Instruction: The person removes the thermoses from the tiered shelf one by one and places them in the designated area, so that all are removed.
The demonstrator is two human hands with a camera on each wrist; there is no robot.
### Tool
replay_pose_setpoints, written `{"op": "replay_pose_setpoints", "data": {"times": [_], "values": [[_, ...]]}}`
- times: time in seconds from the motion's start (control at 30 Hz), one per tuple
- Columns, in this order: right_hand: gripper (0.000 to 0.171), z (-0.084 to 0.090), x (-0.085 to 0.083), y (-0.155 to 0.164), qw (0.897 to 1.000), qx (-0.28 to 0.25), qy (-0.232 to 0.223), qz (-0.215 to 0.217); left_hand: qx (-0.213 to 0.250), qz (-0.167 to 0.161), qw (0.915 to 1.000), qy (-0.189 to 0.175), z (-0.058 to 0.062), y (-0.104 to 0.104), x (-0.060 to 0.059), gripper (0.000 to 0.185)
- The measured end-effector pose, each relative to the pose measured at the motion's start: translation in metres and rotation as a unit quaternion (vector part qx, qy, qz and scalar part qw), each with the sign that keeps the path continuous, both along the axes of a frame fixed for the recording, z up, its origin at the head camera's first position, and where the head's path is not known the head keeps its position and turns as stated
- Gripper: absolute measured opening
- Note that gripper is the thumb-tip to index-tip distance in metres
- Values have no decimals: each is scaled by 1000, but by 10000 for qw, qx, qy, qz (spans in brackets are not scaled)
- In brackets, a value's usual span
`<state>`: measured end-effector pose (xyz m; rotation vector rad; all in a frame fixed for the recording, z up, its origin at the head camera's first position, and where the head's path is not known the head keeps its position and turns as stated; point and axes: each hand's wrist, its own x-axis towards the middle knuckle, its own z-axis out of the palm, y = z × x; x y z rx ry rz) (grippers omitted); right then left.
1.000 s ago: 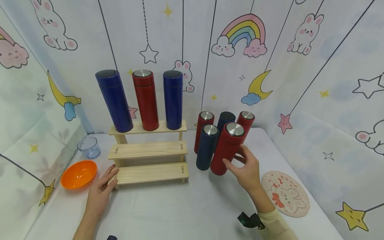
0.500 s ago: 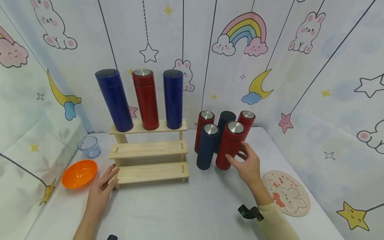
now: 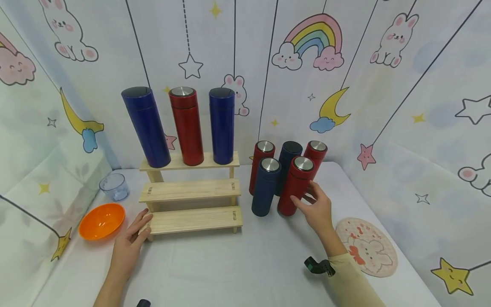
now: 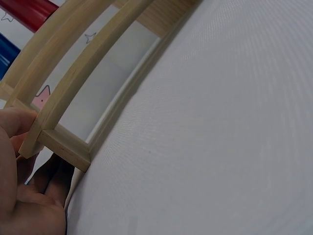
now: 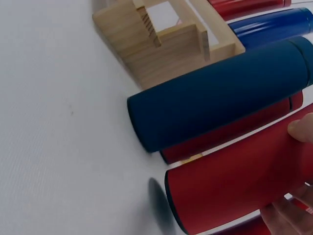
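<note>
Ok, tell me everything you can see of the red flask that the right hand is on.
The red flask is a tall, slim cylinder with a matte red body and a flat silver-looking top. It stands upright on the white table, front right in a cluster of five flasks, close beside a dark blue flask. The right hand grips its lower half from the right, fingers curled round it; the right wrist view shows a fingertip on its side. Whether it touches its neighbours cannot be told.

A cream sleeve (image 3: pixel 353 285) covers the right arm, seemingly bearing a black wrist device (image 3: pixel 319 266).
</note>
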<state>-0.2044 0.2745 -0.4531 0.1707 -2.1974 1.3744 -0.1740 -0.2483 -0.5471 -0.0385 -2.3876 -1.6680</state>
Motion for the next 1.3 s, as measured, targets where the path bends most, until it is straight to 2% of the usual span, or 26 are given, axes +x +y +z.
{"op": "replay_pose_setpoints", "data": {"times": [0.2,0.47,0.93,1.3], "values": [[59,-4,-3,2,10000,-22,-39,61,64,-57,9999,85,0,-1,0,43],[60,-8,-5,3,9999,31,-45,129,-26,31,10000,-13,-1,-1,-1,44],[57,-10,-8,7,9998,53,-120,135,47,-42,10000,-49,0,-1,-1,44],[60,-5,-6,10,9986,140,-453,235,3,-13,10000,10,0,0,-1,44]]}}
